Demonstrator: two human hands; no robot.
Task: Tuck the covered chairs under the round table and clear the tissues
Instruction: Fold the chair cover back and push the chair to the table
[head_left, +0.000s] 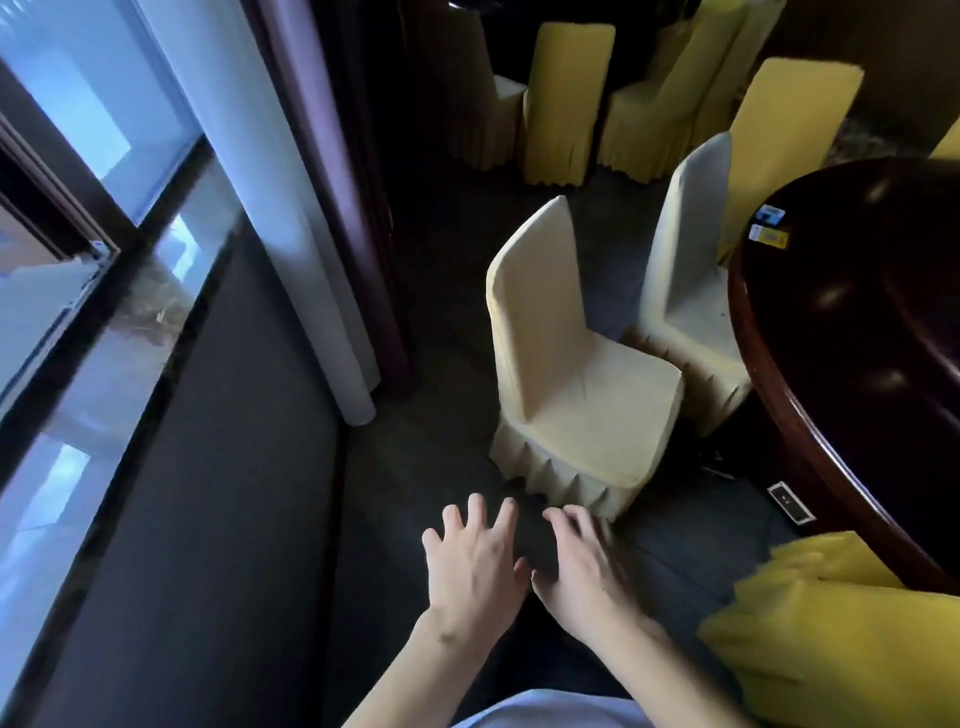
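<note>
**Cream chair waiting just past two empty hands**

Just beyond the fingertips, the nearest cream-covered chair (576, 374) is standing clear of the round counter (852, 364), its seat facing toward the counter's rim and its tall back turned toward the window side. Both hands are hanging low over the dark floor, side by side and nearly touching at the thumbs. The left hand (475, 564) is showing its fingers (506, 512) spread wide, holding nothing; the right hand (582, 566) is likewise open and empty, though motion blur is softening it. The chair's pleated skirt is lying closest to the right hand's fingertips, so that hand looks the nearer one. The chair's back is rising farther ahead and slightly left of the fingers, and I judge that a push from there toward the right would slide the seat under the rim. A second pale chair (685, 270) is sitting behind, partly tucked already. Small packets (768, 226), possibly the tissues, are lying on the counter, well beyond the right fingers.
</note>
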